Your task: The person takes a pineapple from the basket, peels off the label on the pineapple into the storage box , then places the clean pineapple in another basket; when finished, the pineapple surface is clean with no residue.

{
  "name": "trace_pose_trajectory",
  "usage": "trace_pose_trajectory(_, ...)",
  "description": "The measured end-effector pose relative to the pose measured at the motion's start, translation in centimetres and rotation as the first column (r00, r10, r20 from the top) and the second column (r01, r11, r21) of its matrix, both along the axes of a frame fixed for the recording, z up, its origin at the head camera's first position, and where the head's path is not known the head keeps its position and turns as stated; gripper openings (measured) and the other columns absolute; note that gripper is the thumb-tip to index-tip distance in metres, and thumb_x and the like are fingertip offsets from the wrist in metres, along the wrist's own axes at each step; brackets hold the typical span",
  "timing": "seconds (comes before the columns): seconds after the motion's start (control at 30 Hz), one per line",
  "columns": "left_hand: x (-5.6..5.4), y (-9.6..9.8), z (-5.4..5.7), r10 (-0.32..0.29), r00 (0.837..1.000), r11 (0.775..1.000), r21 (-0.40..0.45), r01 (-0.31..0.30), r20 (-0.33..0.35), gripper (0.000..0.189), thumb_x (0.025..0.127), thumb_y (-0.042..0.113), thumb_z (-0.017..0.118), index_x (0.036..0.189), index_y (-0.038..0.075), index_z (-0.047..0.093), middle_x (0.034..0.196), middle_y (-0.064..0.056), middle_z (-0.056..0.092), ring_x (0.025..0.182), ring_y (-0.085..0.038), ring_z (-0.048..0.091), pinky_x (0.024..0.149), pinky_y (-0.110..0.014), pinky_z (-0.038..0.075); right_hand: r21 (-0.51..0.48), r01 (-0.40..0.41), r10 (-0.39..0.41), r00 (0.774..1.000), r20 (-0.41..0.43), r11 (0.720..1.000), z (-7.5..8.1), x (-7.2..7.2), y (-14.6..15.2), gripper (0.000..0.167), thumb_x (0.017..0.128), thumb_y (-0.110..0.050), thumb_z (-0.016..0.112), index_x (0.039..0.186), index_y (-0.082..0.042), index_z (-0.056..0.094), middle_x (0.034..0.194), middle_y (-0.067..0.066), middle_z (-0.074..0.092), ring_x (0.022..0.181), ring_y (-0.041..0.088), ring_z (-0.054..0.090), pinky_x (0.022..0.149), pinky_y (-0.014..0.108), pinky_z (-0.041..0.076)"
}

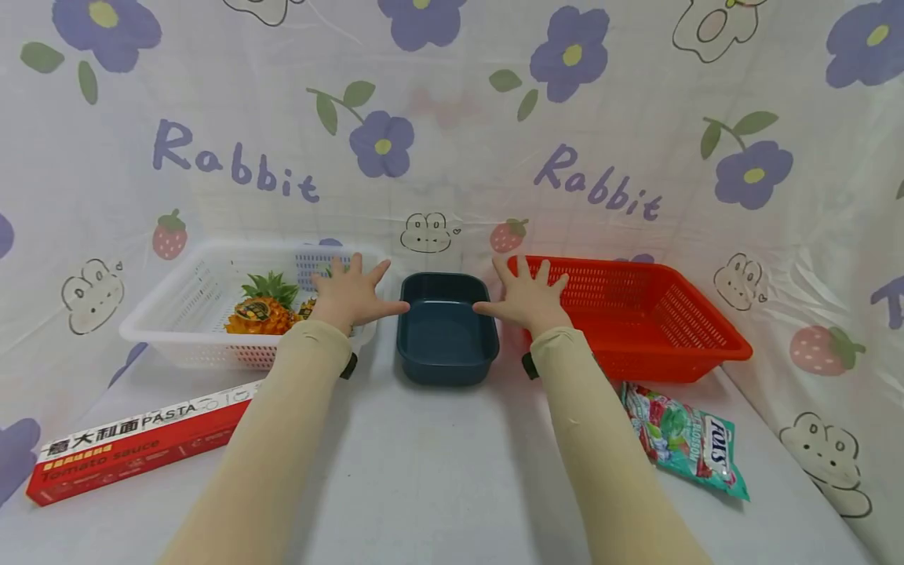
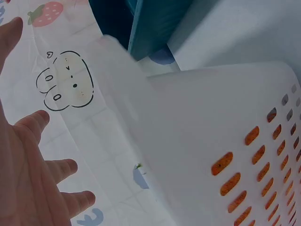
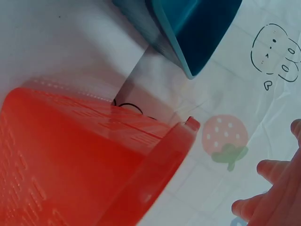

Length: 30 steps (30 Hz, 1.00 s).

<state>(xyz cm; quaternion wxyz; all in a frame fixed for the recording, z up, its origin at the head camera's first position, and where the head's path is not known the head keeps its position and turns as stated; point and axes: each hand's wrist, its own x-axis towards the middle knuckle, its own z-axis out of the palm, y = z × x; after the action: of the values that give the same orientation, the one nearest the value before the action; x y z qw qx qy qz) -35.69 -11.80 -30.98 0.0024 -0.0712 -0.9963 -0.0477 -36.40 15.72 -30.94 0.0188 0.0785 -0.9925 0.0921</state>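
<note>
Basically, the dk blue bin point(image 1: 448, 377) sits mid-frame in the head view, approx. centre: plain, smooth, open-topped, rounded corners, thin rim. Its mouth faces up; long axis seems to run top-to-bottom of frame, tho' foreshortened, so can't be sure. L grip point(image 1: 348, 298) is just left of it, R grip point(image 1: 530, 298) just right, both w/ fingers spread wide, nothing held, thumbs pointing in at the bin's side rims; can't tell if either touches.

White basket point(image 1: 191, 339), slotted, is left of centre, long axis approx. left-right, w/ a pineapple point(image 1: 260, 314) & part of another inside; L grip overlaps its right end. Red basket point(image 1: 650, 365), also slotted, is right of centre, same lie; R grip overlaps its left end. Narrow gaps separate bin & baskets; patterned cloth point(image 1: 459, 157) rises close behind.

Bare bench point(image 1: 438, 471) lies below the bin, betw. the sleeves point(image 1: 275, 447). Pasta box point(image 1: 141, 443) slants at lower left, candy bag point(image 1: 685, 443) at lower right, near the bench's diag. right edge.
</note>
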Motion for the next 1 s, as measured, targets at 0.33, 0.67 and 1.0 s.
trace_pose_trajectory(0.33, -0.2, -0.2, 0.0, -0.023, 1.0, 0.998, 0.064, 0.023, -0.006, 0.093, 0.075, 0.08, 0.04, 0.149, 0.033, 0.01, 0.153, -0.021, 0.006, 0.135, -0.053, 0.004, 0.095, -0.077, 0.014, -0.042, 0.007, -0.007, 1.0, -0.002, 0.999, -0.2, 0.1, 0.9, 0.086, 0.079, -0.059, 0.056, 0.148, -0.03, 0.015, 0.155, 0.017, 0.003, 0.137, 0.049, -0.001, 0.1, 0.073, -0.002)
trace_pose_trajectory(0.67, 0.6, 0.4, 0.2, -0.055, 0.998, 0.985, 0.163, 0.059, -0.025, 0.09, 0.076, 0.077, 0.042, 0.149, 0.033, 0.01, 0.154, -0.019, 0.008, 0.137, -0.05, 0.006, 0.098, -0.074, 0.014, -0.255, 0.02, -0.029, 0.999, -0.029, 0.967, -0.6, 0.9, 2.5, 0.081, 0.081, -0.056, 0.057, 0.147, -0.02, 0.025, 0.152, 0.014, 0.021, 0.137, 0.04, 0.019, 0.104, 0.065, 0.022)
trace_pose_trajectory(1.0, 2.5, 0.2, 0.2, -0.109, 0.989, 0.934, 0.331, 0.137, -0.102, 0.09, 0.076, 0.076, 0.044, 0.148, 0.034, 0.009, 0.154, -0.015, 0.009, 0.139, -0.043, 0.009, 0.102, -0.068, 0.019, -0.747, 0.052, -0.107, 0.994, -0.025, 0.662, 0.1, 3.2, 3.8, 0.071, 0.086, -0.046, 0.06, 0.144, -0.019, 0.03, 0.145, 0.01, 0.034, 0.129, 0.031, 0.034, 0.102, 0.053, 0.036)
